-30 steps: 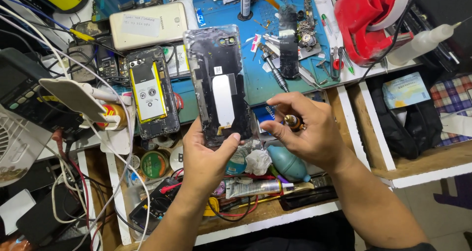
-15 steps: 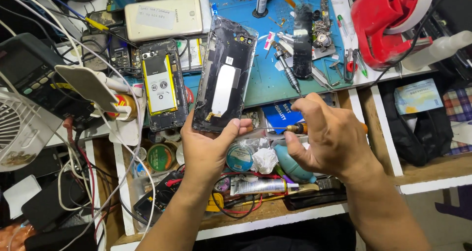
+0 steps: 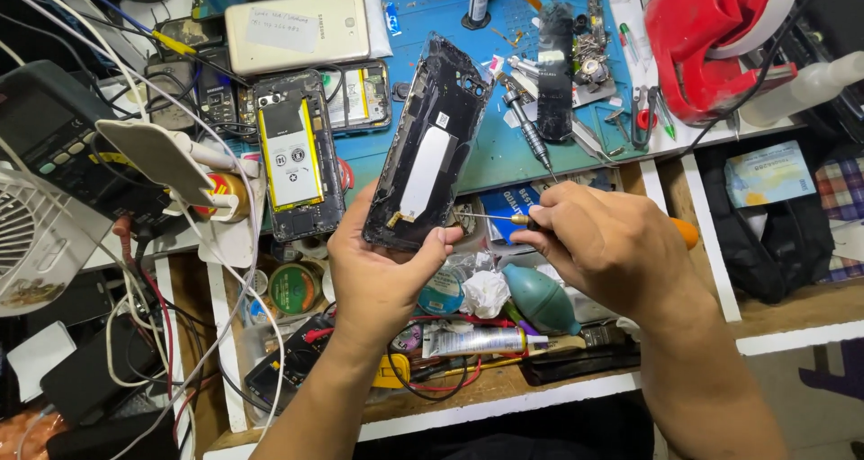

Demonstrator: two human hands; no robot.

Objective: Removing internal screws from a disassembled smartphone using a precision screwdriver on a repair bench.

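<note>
My left hand (image 3: 382,271) grips the lower end of an opened black phone frame (image 3: 430,145), held tilted with its top leaning right over the blue work mat (image 3: 423,28). A pale strip runs down the frame's inside. My right hand (image 3: 612,244) holds a small screwdriver (image 3: 490,217) with an orange handle end; its thin metal shaft points left, and the tip sits at the frame's lower edge next to my left thumb.
A second opened phone with a yellow-edged battery (image 3: 295,158) lies left of the frame. A gold phone (image 3: 297,30) lies above it. Another screwdriver (image 3: 526,131), tweezers and small parts lie on the mat. A red tool (image 3: 711,41) sits upper right. A teal blower (image 3: 540,298), a tube and cables fill the tray below.
The phone frame has tilted further to the right. My right hand has brought the screwdriver round so its tip now points left at the frame's lower edge.
</note>
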